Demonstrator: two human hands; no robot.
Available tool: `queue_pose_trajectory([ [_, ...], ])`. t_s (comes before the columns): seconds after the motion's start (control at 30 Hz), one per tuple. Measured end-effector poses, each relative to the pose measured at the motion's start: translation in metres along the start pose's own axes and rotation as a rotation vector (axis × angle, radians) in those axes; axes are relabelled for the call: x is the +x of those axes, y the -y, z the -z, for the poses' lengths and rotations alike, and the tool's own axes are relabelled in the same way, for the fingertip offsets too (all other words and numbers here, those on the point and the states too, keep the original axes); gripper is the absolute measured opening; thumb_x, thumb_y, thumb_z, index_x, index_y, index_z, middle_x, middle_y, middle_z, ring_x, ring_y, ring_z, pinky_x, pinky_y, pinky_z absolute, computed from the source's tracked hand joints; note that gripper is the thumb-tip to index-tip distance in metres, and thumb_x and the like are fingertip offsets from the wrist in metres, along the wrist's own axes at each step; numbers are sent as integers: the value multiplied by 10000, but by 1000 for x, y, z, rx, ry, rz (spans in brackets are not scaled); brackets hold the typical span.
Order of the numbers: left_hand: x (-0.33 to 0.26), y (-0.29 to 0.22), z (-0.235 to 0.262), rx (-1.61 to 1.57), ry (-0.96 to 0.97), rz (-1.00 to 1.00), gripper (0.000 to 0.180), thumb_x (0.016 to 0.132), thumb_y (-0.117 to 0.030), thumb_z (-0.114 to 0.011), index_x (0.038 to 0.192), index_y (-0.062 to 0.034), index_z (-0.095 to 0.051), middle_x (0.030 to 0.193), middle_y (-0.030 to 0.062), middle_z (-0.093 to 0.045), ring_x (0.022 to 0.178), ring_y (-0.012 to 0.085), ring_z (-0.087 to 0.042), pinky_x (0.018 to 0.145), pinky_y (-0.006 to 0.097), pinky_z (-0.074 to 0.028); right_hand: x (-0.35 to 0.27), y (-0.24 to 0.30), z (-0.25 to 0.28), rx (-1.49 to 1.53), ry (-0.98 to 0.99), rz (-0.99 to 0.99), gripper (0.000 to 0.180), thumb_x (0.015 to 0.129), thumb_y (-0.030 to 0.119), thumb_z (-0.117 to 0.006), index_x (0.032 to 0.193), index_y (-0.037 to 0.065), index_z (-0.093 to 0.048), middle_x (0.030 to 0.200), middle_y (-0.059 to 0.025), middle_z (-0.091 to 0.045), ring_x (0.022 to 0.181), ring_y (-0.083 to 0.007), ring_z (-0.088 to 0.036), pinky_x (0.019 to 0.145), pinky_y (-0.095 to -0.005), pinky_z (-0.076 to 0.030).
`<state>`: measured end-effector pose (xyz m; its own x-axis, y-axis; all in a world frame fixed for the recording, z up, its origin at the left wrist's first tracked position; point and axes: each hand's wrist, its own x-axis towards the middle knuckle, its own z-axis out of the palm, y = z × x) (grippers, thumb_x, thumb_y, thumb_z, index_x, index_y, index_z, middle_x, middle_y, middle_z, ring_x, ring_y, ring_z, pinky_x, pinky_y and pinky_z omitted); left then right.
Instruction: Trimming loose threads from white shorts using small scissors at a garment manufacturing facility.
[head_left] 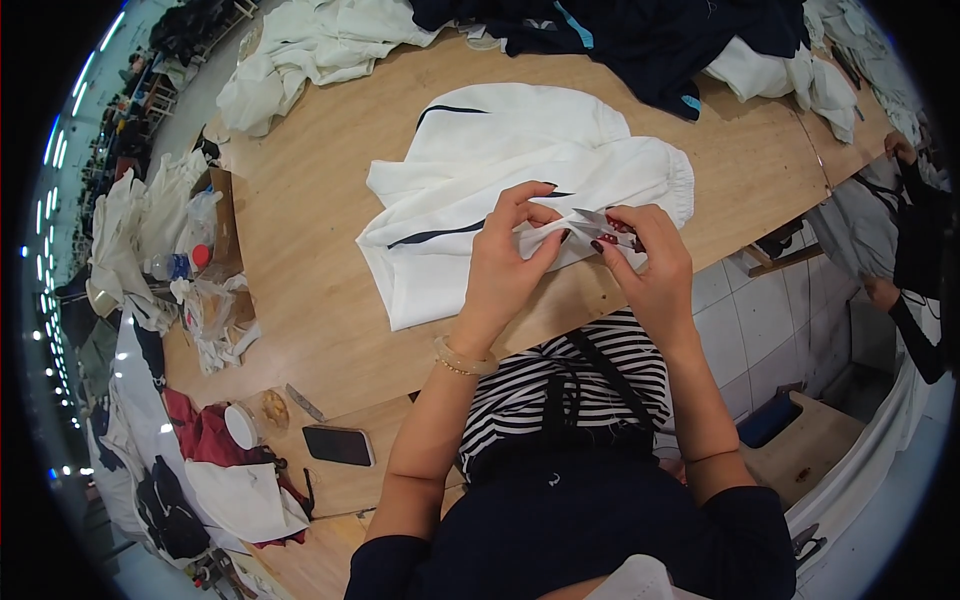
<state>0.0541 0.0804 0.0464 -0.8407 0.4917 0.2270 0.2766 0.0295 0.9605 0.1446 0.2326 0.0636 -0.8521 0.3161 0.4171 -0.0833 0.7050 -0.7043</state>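
Note:
White trousers with dark navy side stripes and gathered elastic cuffs lie on the wooden table in front of me. My left hand is closed on a fold of the trousers' near edge, pinching it between thumb and fingers. Small scissors with metal blades and what look like red handles are held in my right hand. Their blades point left, right beside the pinched fabric. Whether they touch the cloth or a thread, I cannot tell. My fingers partly hide the handles.
White garments and a navy garment are heaped along the table's far side. At left are a phone, a jar with a white lid and a cardboard box. Another person's hand handles grey cloth at right.

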Motion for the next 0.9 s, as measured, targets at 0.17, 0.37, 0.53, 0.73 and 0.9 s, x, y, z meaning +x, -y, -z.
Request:
queue_pose_trajectory([
  [0.17, 1, 0, -1, -14, 0, 0, 407, 794, -11, -664, 1173, -54, -522, 863, 58, -668, 819, 152, -585, 809, 271, -457, 0, 0, 0, 82, 14, -81, 273, 768, 11, -693, 1023, 22, -597, 906, -90, -597, 807, -232, -587, 671, -308, -485],
  [0.37, 3, 1, -3, -74, 31, 64, 416, 795, 13, -651, 1183, -31, -506, 889, 51, -656, 854, 131, -572, 833, 259, -443, -1, 2, -5, 422, 13, -329, 262, 807, -15, -668, 1052, 1, -578, 946, -57, -587, 848, -115, -572, 728, -237, -470],
  [0.53, 2, 5, -1, -67, 61, 93, 430, 793, 42, -637, 1193, -18, -492, 929, 42, -641, 887, 110, -559, 857, 256, -432, 11, 4, -3, 766, -56, -400, 279, 809, -52, -625, 1080, -4, -581, 918, -51, -576, 810, -99, -565, 729, -220, -460],
  [0.73, 0, 6, -4, -235, 76, 141, 394, 792, 52, -618, 1163, -19, -508, 933, 49, -642, 891, 103, -573, 837, 240, -437, 16, -9, -13, 228, 107, -53, 284, 693, -108, -588, 934, 32, -641, 792, -88, -548, 730, -193, -583, 642, -266, -475],
  [0.9, 0, 6, -2, -143, 54, 169, 357, 798, 17, -639, 1135, -36, -532, 871, 71, -672, 833, 128, -607, 837, 271, -462, 28, 1, -13, 135, 173, 47, 253, 697, -127, -544, 909, 9, -573, 842, -108, -517, 712, -247, -555, 626, -300, -467],
])
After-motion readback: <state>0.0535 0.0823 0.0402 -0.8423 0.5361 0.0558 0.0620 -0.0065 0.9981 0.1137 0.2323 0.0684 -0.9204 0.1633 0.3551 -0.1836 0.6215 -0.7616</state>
